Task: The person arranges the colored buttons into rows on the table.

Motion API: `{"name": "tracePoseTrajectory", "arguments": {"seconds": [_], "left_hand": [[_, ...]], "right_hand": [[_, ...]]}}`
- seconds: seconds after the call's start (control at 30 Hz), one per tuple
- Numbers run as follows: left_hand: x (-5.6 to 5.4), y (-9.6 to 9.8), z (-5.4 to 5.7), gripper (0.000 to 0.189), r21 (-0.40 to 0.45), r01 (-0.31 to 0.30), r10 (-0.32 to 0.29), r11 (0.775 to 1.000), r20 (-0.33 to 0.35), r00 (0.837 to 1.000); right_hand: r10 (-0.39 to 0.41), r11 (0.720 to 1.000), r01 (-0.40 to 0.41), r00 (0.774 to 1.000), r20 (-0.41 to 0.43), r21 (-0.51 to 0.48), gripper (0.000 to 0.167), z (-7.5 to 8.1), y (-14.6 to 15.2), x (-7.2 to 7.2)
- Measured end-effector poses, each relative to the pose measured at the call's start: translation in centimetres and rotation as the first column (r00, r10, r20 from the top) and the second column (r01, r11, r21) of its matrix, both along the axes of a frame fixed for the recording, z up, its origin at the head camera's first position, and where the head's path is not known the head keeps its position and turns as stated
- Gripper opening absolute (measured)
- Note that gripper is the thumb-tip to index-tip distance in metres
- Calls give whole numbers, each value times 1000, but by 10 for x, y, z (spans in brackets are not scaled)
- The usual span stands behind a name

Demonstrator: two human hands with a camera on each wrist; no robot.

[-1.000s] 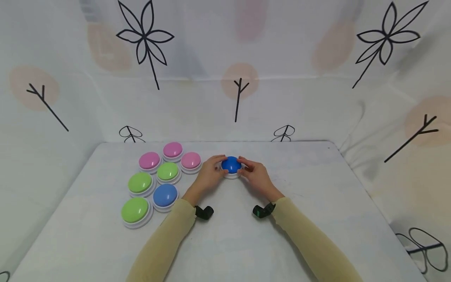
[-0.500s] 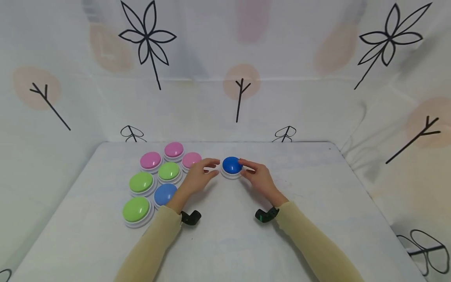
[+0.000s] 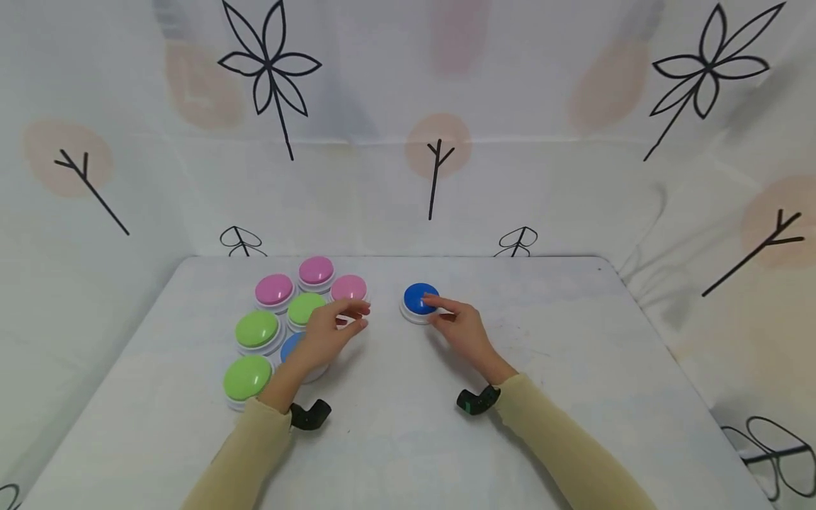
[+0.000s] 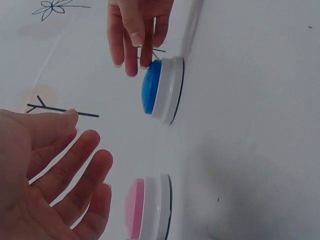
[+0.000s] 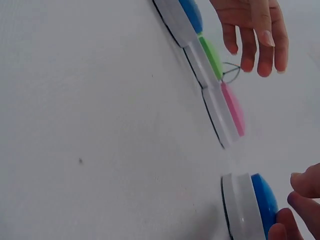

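A dark blue push button [image 3: 417, 298] with a white base stands alone near the middle of the table. My right hand [image 3: 464, 329] is at its right side, fingertips by the blue dome; the right wrist view shows those relaxed fingers [image 5: 305, 200] close to the dome, contact unclear. My left hand [image 3: 321, 338] hovers above the button cluster with loosely bent fingers and holds nothing. Beneath it a lighter blue button [image 3: 290, 347] is partly covered. A pink button [image 3: 348, 286] lies just beyond its fingertips. In the left wrist view, the left palm [image 4: 55, 185] faces the buttons.
Left of centre, two more pink buttons [image 3: 274, 290] and three green buttons [image 3: 257, 329] sit close together. The white table [image 3: 574, 340] extends to the right. A patterned cloth backdrop [image 3: 357, 191] stands behind and on both sides.
My left hand has let go of the dark blue button and moved left and nearer, over the cluster. My right hand stays by that button, its fingertips now a little farther over the dome.
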State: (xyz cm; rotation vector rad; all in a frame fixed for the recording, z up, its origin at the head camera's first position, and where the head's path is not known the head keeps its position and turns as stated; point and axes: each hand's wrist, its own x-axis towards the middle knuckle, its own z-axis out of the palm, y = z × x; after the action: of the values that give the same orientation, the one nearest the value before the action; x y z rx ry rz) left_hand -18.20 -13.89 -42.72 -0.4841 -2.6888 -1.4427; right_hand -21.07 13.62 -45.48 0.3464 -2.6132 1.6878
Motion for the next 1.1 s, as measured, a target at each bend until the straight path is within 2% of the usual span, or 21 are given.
{"name": "tracePoseTrajectory", "arguments": {"seconds": [0.13, 0.33, 0.53, 0.63, 0.9, 1.1], "left_hand": [[8, -21, 3, 28, -7, -7, 7, 1000, -17, 1000], [19, -54, 5, 31, -40, -58, 59, 998, 28, 998], [33, -80, 1, 33, -83, -103, 111, 991, 86, 990], [39, -91, -2, 33, -117, -117, 127, 986, 88, 988], [49, -109, -6, 29, -196, -126, 137, 973, 43, 990], [52, -112, -7, 30, -207, -122, 136, 971, 55, 989]], "right_hand": [[39, 999, -39, 999, -29, 0, 31, -1, -8, 4], [49, 999, -49, 998, -33, 0, 29, -3, -21, 8], [84, 996, -84, 996, -24, -13, 28, -5, -37, 9], [106, 994, -106, 994, -4, -11, 28, -7, -47, 8], [255, 967, -254, 967, 22, -8, 32, -13, -74, 12], [325, 945, -326, 944, 57, 15, 34, -18, -94, 16]]}}
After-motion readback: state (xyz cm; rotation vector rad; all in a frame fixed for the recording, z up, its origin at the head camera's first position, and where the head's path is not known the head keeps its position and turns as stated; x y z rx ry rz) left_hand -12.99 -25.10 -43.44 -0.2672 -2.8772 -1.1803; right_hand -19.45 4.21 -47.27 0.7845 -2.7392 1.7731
